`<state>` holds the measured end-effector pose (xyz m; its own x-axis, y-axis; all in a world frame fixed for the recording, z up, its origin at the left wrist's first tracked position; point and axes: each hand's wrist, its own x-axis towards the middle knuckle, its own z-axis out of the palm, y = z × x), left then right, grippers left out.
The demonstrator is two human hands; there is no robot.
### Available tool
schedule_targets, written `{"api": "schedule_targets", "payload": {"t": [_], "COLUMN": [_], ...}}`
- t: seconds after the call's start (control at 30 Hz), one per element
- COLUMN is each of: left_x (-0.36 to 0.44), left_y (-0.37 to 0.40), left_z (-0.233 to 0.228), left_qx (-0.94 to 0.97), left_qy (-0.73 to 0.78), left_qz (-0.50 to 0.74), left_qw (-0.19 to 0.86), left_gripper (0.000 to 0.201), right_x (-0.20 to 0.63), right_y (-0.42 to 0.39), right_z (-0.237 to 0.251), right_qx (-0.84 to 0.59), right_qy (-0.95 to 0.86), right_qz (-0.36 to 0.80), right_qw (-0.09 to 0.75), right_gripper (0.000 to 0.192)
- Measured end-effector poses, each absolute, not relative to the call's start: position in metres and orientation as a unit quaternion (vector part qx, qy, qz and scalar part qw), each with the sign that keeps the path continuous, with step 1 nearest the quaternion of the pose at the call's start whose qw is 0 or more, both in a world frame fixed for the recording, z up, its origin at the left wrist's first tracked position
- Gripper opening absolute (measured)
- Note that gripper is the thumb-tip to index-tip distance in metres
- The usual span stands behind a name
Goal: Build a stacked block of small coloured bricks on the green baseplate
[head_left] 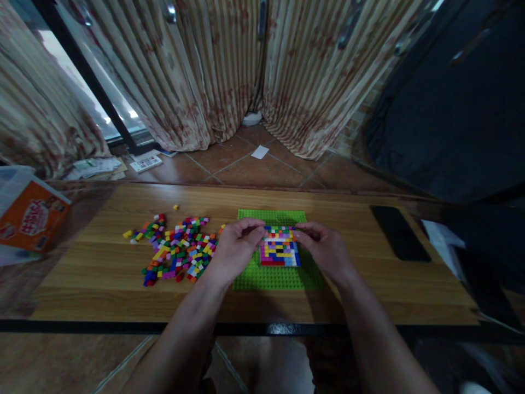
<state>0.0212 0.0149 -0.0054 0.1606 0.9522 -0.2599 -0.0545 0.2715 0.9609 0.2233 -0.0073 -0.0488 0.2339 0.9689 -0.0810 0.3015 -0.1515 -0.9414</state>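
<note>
A green studded baseplate (250,282) lies on the wooden table. On it sits a roughly rectangular block of small multicoloured toy bricks (279,253), with red, blue, yellow, white and pink among them. My left hand (237,245) grips the upper left corner of this block, thumb and index finger closed together. At the upper right corner, my right hand (328,249) has its thumb and fingertips closed on the block's edge. Whether either hand also pinches a single loose brick is too small to tell.
Left of the baseplate, loose toy bricks (176,249) spread in a pile on the table (123,306). A black phone (400,232) lies at the right. Beyond the table's left end stands a clear plastic tub (35,216) with an orange label. Striped curtains (221,71) hang behind.
</note>
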Motion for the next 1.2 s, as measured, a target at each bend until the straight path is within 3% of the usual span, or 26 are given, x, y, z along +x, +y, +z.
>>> {"api": "schedule_targets", "payload": {"t": [0.27,0.67,0.77,0.93,1.07,1.2], "left_x": [0.019,0.0,-0.013,-0.038,-0.053,-0.058], "left_y": [0.014,0.02,0.024,0.031,0.033,0.032], "left_z": [-0.005,0.003,0.006,0.009,0.01,0.013], "left_qx": [0.449,0.439,0.42,0.381,0.352,0.34], "left_qy": [0.51,0.521,0.529,0.526,0.533,0.525], "left_qz": [0.403,0.446,0.477,0.554,0.593,0.603], "left_qw": [0.613,0.581,0.562,0.52,0.491,0.495], "left_gripper": [0.013,0.029,0.032,0.03,0.027,0.027], "right_x": [0.222,0.223,0.233,0.217,0.165,0.113], "right_y": [-0.004,-0.005,-0.005,-0.01,-0.026,-0.038], "right_z": [-0.044,-0.036,-0.029,-0.014,-0.007,-0.017], "right_qx": [-0.643,-0.645,-0.634,-0.612,-0.566,-0.483], "right_qy": [-0.453,-0.422,-0.397,-0.394,-0.541,-0.716], "right_qz": [0.428,0.443,0.397,0.216,0.204,0.227], "right_qw": [0.446,0.458,0.532,0.651,0.587,0.451], "right_gripper": [0.028,0.037,0.037,0.023,0.011,0.019]}}
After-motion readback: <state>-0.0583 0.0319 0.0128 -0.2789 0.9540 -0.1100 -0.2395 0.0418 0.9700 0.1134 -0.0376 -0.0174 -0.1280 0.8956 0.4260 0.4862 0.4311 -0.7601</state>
